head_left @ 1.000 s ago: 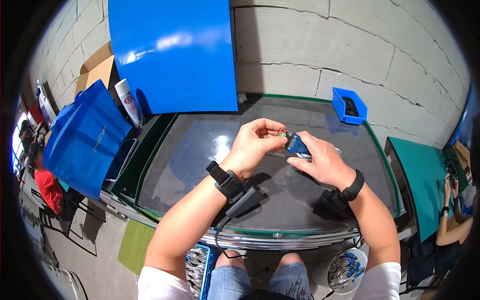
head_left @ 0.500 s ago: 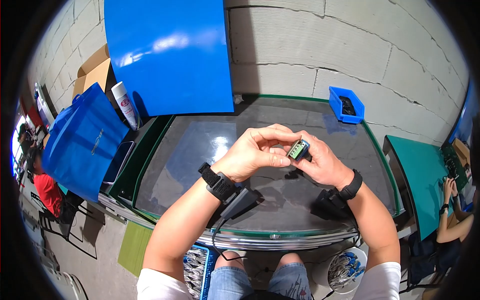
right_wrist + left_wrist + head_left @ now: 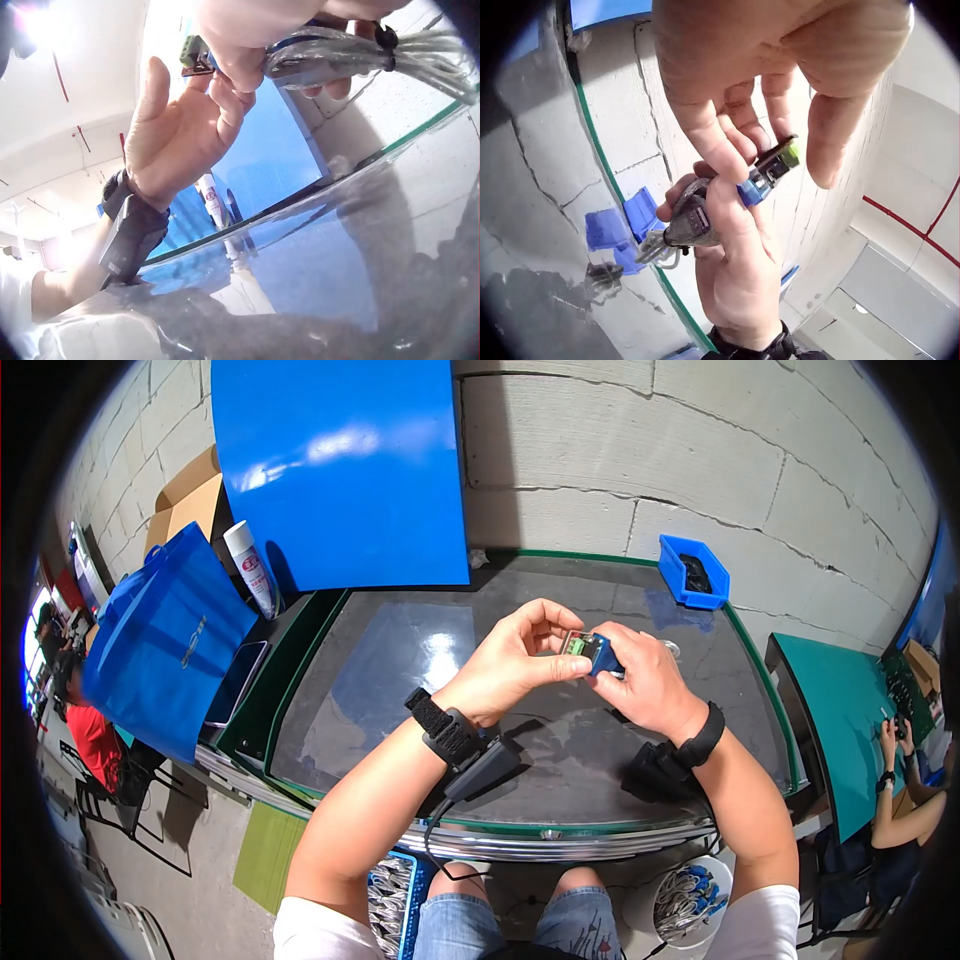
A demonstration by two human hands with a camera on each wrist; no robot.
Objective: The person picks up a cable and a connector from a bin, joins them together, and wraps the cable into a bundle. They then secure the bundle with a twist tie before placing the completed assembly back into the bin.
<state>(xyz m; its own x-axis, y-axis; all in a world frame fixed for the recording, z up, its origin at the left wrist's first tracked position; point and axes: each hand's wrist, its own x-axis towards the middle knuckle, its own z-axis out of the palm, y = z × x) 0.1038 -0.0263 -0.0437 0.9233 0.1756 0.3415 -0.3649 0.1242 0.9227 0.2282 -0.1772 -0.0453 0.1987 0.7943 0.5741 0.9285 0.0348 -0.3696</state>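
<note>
My right hand point(image 3: 655, 678) pinches a blue connector point(image 3: 605, 656) that carries a small circuit board with a green terminal block point(image 3: 577, 647). The connector's coiled grey cable point(image 3: 330, 60), bound with a black tie point(image 3: 386, 46), runs out through the right hand in the right wrist view. My left hand point(image 3: 510, 665) is beside the board, its fingertips right at the board and connector. Both wrist views show the left thumb point(image 3: 829, 142) standing apart from the board. Part of the connector is hidden behind the right fingers.
Both hands are above a dark mat with a green edge point(image 3: 560, 553). A blue bin point(image 3: 695, 572) with black parts stands back right; a spray can point(image 3: 252, 570), blue bag point(image 3: 165, 635) and phone point(image 3: 238, 682) are left. Below are a bucket point(image 3: 645, 910) and basket point(image 3: 410, 910) of cables.
The board and connector first turned so the green terminal block faced the camera, then tilted back toward the left hand. The left hand closed in near the right, then its fingers spread wider.
</note>
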